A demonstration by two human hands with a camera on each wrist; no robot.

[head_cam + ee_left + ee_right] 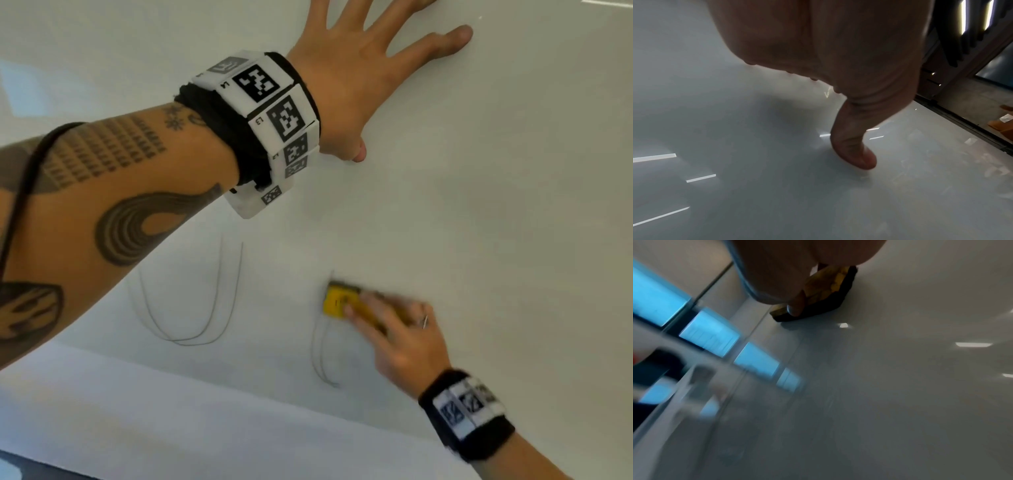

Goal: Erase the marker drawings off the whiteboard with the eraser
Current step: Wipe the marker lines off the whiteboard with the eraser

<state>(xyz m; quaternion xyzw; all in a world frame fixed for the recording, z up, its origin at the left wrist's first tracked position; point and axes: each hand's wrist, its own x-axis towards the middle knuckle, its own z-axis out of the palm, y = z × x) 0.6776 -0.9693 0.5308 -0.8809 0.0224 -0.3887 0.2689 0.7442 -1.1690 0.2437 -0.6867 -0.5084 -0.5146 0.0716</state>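
Whiteboard [496, 205]: my left hand [349, 78] flat on it, fingers spread, holding nothing.
Eraser [337, 301]: yellow, gripped by my right hand [397, 332], fingers curled round it, pressed to the board, mid-wipe.
Marks [191, 308]: curved lines left of and below the eraser.
Next, I judge: sweep over them.

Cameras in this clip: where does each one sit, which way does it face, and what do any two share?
Head: on the head, looking down at the whiteboard; both forearms, left hand spread flat, right hand gripping the eraser.
Left wrist: under the left palm, facing along the board; palm and thumb.
Right wrist: under the right palm; thumb on the eraser.
Shared: head and right wrist both show the eraser.
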